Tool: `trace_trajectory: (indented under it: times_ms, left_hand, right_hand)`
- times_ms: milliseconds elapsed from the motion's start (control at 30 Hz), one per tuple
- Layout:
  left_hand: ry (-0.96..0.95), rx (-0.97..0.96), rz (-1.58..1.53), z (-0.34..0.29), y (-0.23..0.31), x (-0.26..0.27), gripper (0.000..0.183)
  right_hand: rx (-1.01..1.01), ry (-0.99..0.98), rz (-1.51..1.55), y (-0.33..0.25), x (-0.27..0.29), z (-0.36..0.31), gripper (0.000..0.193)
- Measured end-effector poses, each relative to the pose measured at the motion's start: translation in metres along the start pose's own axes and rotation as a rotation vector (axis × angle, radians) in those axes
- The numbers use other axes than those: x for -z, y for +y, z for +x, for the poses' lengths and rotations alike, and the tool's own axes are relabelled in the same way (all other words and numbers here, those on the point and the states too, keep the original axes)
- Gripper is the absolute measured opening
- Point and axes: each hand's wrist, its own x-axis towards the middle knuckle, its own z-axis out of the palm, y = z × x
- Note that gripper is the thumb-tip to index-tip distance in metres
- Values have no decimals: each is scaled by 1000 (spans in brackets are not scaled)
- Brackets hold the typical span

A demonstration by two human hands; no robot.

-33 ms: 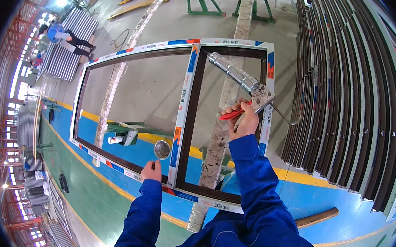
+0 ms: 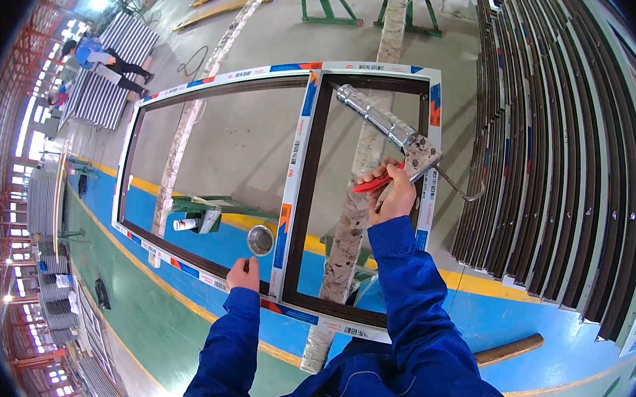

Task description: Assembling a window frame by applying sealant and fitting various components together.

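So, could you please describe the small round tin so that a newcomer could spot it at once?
Find the big window frame lying flat on trestles. By its central bar, just above the left hand, sits the small tin. It alone is round and silvery.

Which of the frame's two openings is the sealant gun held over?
The narrower right opening: the right hand holds the sealant gun over it. The wider left opening has none.

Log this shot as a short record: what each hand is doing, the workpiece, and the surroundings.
Left hand: grip on the near rail of the window frame
Right hand: grip on the red trigger of a silver caulking gun
Gun position: over the frame's right opening, nozzle end pointing away
Frame support: wrapped trestle beams
Right side: rack of stacked frame profiles
Far left: another person bending over
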Motion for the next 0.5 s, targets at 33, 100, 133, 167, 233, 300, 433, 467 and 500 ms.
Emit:
trace_trajectory:
  times_ms: [33, 100, 133, 167, 233, 300, 433, 467, 500]
  left_hand:
    - [1, 1, -2, 0, 0, 0, 32]
    - [4, 3, -6, 0, 0, 0, 32]
    - [5, 5, -6, -1, 1, 0, 32]
    - [8, -1, -17, -2, 2, 1, 32]
    - [10, -7, -26, -2, 2, 2, 31]
    - [17, -12, -41, -1, 0, 1, 31]
    - [15, -36, -1, -2, 4, 4, 31]
    - [13, -40, -10, -2, 6, 4, 31]
    - [11, -45, -19, -3, 9, 5, 31]
  right_hand:
    - [22, -7, -21, 0, 1, 1, 21]
    - [19, -12, -9, 1, 4, 3, 21]
    - [14, -15, 5, 2, 4, 4, 21]
    - [12, -14, 5, 3, 5, 4, 21]
    - [4, 9, -4, 4, 6, 5, 21]
    - [-5, 15, 5, 4, 5, 6, 21]
    - [-16, 21, 13, 0, -2, 9, 20]
    - [-15, 24, 12, 0, 0, 12, 20]
    - [-19, 25, 5, 0, 2, 15, 21]
